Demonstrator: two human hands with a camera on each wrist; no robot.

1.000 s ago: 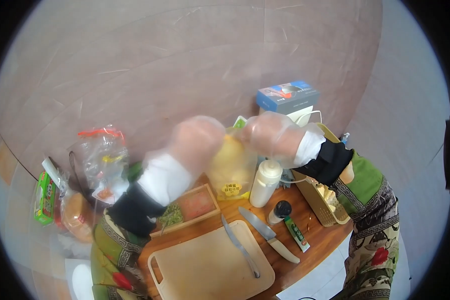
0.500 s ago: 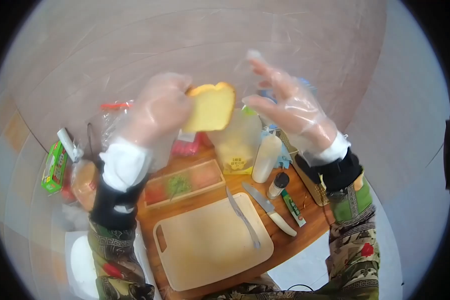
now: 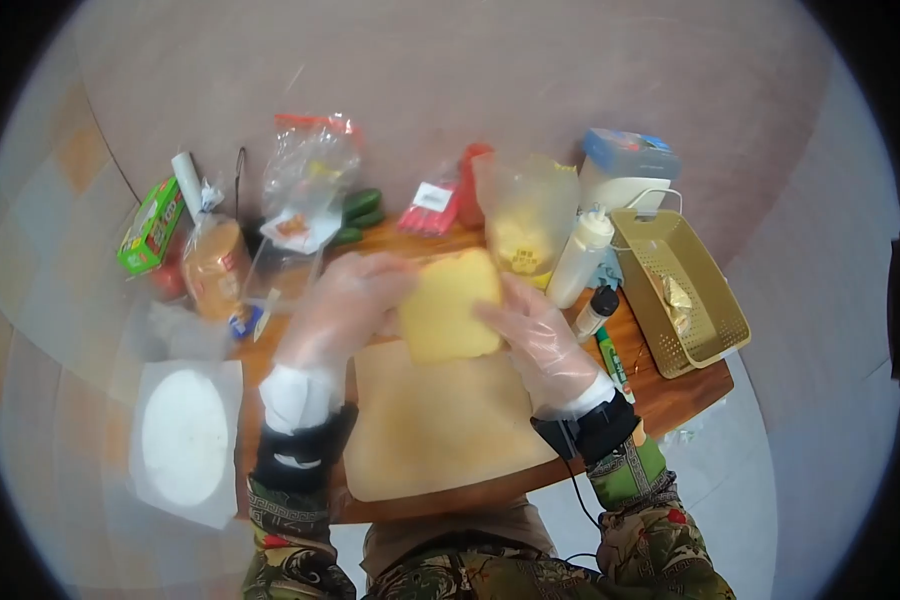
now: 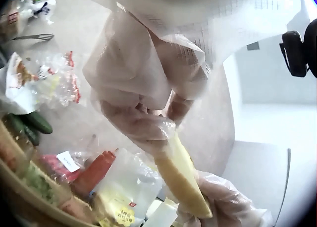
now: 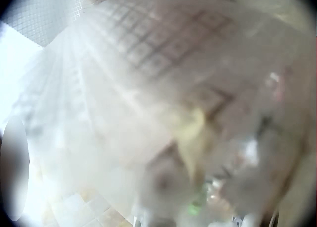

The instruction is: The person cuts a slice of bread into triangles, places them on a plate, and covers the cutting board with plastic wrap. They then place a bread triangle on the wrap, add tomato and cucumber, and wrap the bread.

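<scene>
A yellow slice of bread (image 3: 452,308) is held up flat-side-on over the far edge of the cutting board (image 3: 440,430). My left hand (image 3: 342,305), in a clear plastic glove, pinches its left side. From the other side my gloved right hand (image 3: 548,345) grips its right edge, with the thumb over the face. The left wrist view shows the bread edge-on as a thick slab, between the left fingers (image 4: 156,135) and the right hand (image 4: 228,202). Blurred plastic glove fills most of the right wrist view, around a yellow sliver of bread (image 5: 190,143).
Behind the bread stand a bread bag (image 3: 523,240), a white squeeze bottle (image 3: 580,258) and a black-capped shaker (image 3: 597,310). A tan basket (image 3: 700,335) sits at the right. Cucumbers (image 3: 363,208) and a bagged loaf (image 3: 217,268) lie left. A wooden box (image 4: 29,202) holds fillings.
The left hand brought the slice out of the bread bag and then down over the board. The right hand, open and apart half a second ago, now holds the slice too. The head view shifted.
</scene>
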